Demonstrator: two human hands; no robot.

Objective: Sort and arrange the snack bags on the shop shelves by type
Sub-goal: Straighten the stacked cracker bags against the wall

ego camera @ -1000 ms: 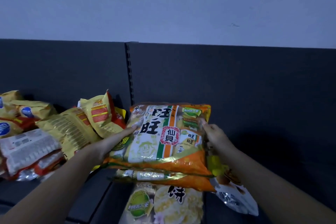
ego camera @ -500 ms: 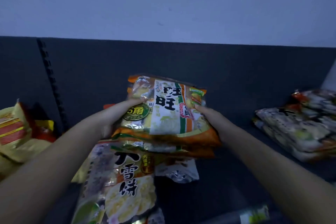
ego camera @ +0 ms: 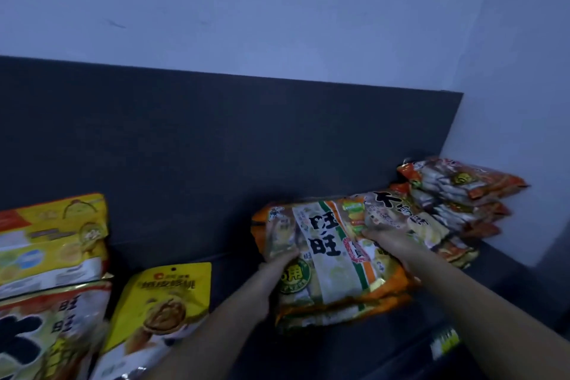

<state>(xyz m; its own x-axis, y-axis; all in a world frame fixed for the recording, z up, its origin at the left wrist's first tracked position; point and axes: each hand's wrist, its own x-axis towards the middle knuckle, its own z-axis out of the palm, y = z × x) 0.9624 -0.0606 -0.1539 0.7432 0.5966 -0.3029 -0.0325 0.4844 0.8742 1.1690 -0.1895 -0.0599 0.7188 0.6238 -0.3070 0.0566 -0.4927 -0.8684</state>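
Observation:
A stack of orange, white and green rice cracker bags (ego camera: pixel 327 253) lies on the dark shelf at centre right. My left hand (ego camera: pixel 277 268) grips its left side, fingers over the top bag. My right hand (ego camera: pixel 391 244) presses on its right side, where the stack meets a brown snow-cracker bag (ego camera: pixel 398 219). Behind that, a pile of orange bags (ego camera: pixel 456 194) leans in the right corner.
The dark back panel (ego camera: pixel 216 145) runs behind the shelf. At the left stand a yellow walnut bag (ego camera: pixel 166 302), a tall yellow bag (ego camera: pixel 52 237) and a big cracker bag (ego camera: pixel 46 333). A white wall (ego camera: pixel 509 133) closes the right end. Bare shelf (ego camera: pixel 234 259) lies between the groups.
Both hands have carried the cracker stack to the right and lowered it onto the shelf beside the right-hand pile. My view has swung right; the corner wall now shows.

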